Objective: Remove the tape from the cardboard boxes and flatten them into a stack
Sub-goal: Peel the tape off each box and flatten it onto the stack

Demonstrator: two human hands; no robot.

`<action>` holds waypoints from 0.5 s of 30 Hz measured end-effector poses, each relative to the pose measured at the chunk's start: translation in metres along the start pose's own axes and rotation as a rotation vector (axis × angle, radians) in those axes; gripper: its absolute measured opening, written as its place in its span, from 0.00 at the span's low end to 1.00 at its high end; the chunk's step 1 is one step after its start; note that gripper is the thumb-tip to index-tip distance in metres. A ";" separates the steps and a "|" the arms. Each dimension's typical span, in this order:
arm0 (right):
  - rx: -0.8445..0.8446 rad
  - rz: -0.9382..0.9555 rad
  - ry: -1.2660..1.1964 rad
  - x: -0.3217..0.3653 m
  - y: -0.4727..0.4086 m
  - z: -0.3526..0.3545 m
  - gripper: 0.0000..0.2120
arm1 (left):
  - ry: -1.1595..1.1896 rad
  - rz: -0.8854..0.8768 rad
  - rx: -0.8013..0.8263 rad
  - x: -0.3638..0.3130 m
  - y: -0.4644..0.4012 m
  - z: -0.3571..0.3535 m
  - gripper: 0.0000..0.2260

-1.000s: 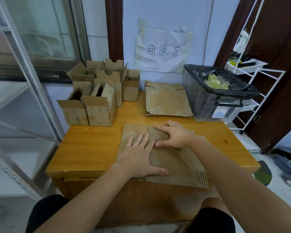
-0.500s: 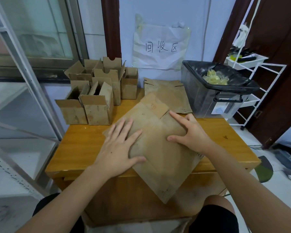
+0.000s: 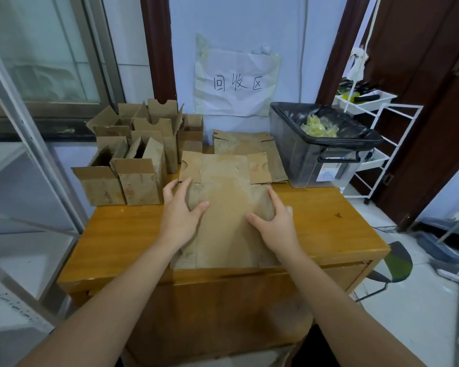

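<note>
— Wooden table (image 3: 316, 215) against a pale blue wall, with a wrinkled paper sign (image 3: 237, 82) taped above it. What is in front of me?

— A flattened cardboard box (image 3: 225, 207) lies on the middle of the table, its near edge reaching the table's front edge and its flaps pointing toward the wall.

— And my hands?

— Your left hand (image 3: 179, 210) grips the flattened box at its left edge, thumb on top and fingers curled round the side. Your right hand (image 3: 274, 221) grips the right edge the same way, thumb on top, index finger stretched along the edge.

— What else is on the table?

— At the back left stands a cluster of open cardboard boxes (image 3: 141, 152), still upright, flaps raised. Behind the flattened box, near the wall, lies a stack of flattened cardboard (image 3: 245, 145). At the back right sits a bin (image 3: 318, 154) lined with a black bag, holding crumpled yellowish tape (image 3: 318, 127).

— Anything beyond that?

— A white wire rack (image 3: 376, 123) stands to the right of the bin.
</note>
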State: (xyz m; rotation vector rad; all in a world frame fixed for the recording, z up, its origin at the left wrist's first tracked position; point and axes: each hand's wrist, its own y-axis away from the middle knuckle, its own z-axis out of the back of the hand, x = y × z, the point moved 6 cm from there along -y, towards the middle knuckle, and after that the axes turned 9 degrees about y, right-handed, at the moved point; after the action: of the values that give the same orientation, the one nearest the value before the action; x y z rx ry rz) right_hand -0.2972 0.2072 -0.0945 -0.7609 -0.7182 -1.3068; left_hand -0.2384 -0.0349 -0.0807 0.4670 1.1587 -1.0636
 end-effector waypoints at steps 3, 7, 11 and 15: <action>0.049 0.009 0.090 0.004 -0.004 -0.009 0.44 | -0.133 -0.002 -0.021 0.004 -0.003 0.004 0.30; 0.116 0.031 0.259 -0.002 -0.001 -0.020 0.43 | -0.236 0.018 -0.028 0.022 0.003 0.008 0.29; 0.076 0.151 0.601 0.005 -0.001 -0.025 0.38 | -0.291 0.046 -0.011 0.037 0.006 0.008 0.27; 0.046 0.319 0.786 0.023 -0.010 -0.030 0.37 | -0.465 0.013 -0.033 0.036 0.006 0.006 0.27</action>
State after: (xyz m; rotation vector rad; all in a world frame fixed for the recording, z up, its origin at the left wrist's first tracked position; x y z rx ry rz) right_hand -0.3034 0.1690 -0.0918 -0.2565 0.0090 -1.1591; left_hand -0.2294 -0.0520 -0.1121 0.1837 0.7582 -1.0691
